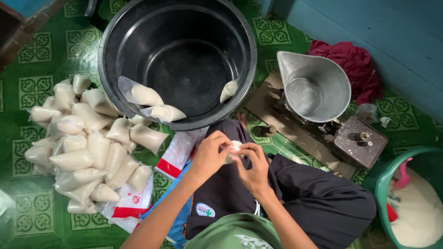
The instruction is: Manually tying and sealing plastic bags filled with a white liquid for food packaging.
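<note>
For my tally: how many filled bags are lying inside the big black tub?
3: two filled bags lie together at the black tub inner left-front wall, and one leans against the right wall. None seems hidden.

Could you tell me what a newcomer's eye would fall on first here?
Probably the big black tub at top centre, then the heap of filled white bags on the green floor at left. In the middle, the left hand and right hand pinch a small bag.
</note>
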